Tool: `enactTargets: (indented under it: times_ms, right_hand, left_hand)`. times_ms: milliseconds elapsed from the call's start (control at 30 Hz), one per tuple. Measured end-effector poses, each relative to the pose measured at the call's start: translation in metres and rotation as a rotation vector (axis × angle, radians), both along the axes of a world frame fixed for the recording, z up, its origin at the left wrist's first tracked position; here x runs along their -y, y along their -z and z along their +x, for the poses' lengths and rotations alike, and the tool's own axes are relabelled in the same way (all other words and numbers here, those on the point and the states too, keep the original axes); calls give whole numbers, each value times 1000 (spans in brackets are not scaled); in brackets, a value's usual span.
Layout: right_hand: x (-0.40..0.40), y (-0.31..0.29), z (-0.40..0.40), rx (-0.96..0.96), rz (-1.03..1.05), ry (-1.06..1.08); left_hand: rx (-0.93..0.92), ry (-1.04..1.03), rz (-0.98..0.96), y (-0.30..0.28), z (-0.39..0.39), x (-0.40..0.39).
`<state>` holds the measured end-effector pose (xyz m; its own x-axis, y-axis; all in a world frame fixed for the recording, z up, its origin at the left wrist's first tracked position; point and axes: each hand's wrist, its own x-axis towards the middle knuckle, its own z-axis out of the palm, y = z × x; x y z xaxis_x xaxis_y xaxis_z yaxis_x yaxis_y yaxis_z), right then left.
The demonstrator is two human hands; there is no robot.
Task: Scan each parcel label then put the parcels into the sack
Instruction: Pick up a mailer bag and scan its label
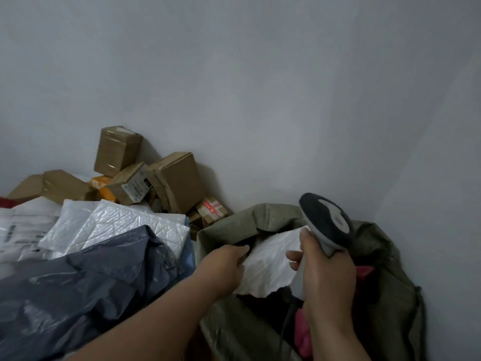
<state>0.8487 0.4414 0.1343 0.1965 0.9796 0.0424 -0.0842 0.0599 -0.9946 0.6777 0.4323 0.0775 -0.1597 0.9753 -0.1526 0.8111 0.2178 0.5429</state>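
An olive-green woven sack (229, 225) stands open at the lower right against the wall. A white crinkled parcel (270, 264) lies in its mouth. My left hand (226, 261) grips the left edge of that parcel, fingers curled over it inside the sack's opening. My right hand (325, 272) holds a grey and black barcode scanner (328, 222) by its handle, head tilted up, just right of the parcel. Something pink (364, 272) shows deeper in the sack.
At the left lies a heap of parcels: a dark blue-grey plastic mailer (86, 277), white bubble mailers (122, 227), and several brown cardboard boxes (177, 181) stacked against the grey wall (260, 87). The scanner's cable (286, 324) drops into the sack.
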Motion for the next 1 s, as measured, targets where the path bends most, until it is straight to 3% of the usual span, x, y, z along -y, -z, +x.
enactTargets:
  times_ms: [100,233,333,633,1000]
  right_hand:
    - [20,-13,-33,46,-31,-185]
    - [58,-7,-88,30,-219,-340]
    - [92,2,-132,22,-297,-405]
    - [172,22,-244,10,-427,-553]
    - [142,35,-315,19,-447,-653]
  left_hand:
    - [25,-70,123,-13,-32,25]
    - [126,-221,241,-26,-85,73]
    - [91,-356,316,-32,-136,116]
    - [75,-628,166,-5,-257,237]
    - [153,-865,132,6,-315,232]
